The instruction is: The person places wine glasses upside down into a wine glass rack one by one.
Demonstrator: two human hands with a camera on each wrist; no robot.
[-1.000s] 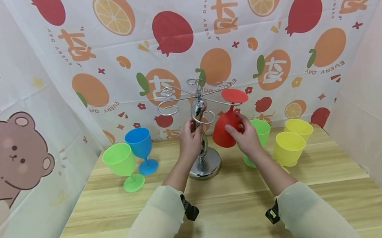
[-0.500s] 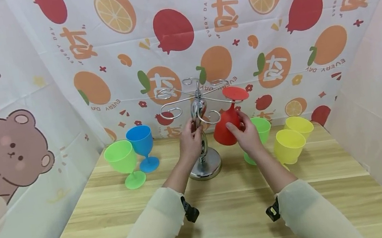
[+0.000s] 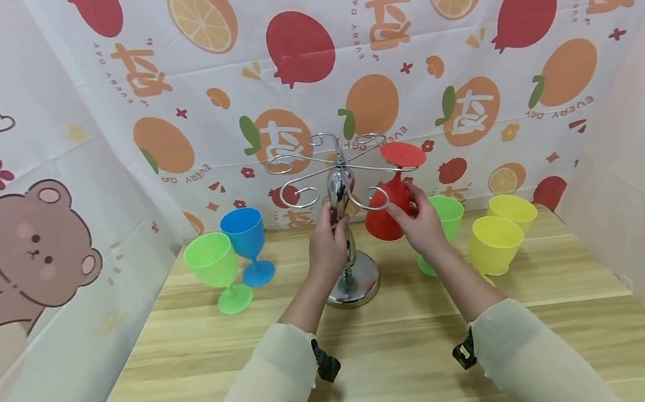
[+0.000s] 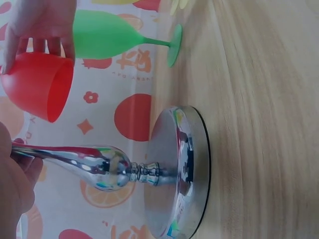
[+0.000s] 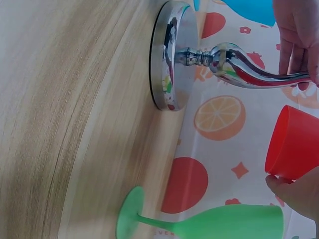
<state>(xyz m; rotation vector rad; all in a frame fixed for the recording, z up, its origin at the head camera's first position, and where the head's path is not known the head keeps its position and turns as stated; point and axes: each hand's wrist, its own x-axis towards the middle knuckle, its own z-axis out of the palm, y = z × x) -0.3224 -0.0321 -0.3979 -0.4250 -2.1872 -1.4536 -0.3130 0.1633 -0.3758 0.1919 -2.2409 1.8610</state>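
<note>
My left hand (image 3: 327,245) grips the chrome post of a goblet rack (image 3: 359,286), whose curled wire arms fan out at the top. My right hand (image 3: 424,224) holds the bowl of a red plastic goblet (image 3: 384,219), upside down and slightly tilted. Its round foot lies above one of the right-hand wire arms, and its stem is at the wire. One front wire loop crosses before the bowl. In the left wrist view, the red goblet (image 4: 40,82) shows its mouth downward beside the rack's post, with fingers on its bowl.
Left of the rack stand a green goblet (image 3: 213,262) and a blue goblet (image 3: 245,237). Another green goblet (image 3: 448,213) is partly behind my right hand. Two yellow goblets, a front one (image 3: 495,246) and a rear one (image 3: 514,210), stand farther right. A fruit-print cloth (image 3: 299,44) hangs behind the table.
The rack's wire arms have turned slightly, the front loops moving right. The red goblet and right hand have shifted slightly right in view. The whole head view has also shifted a little.
</note>
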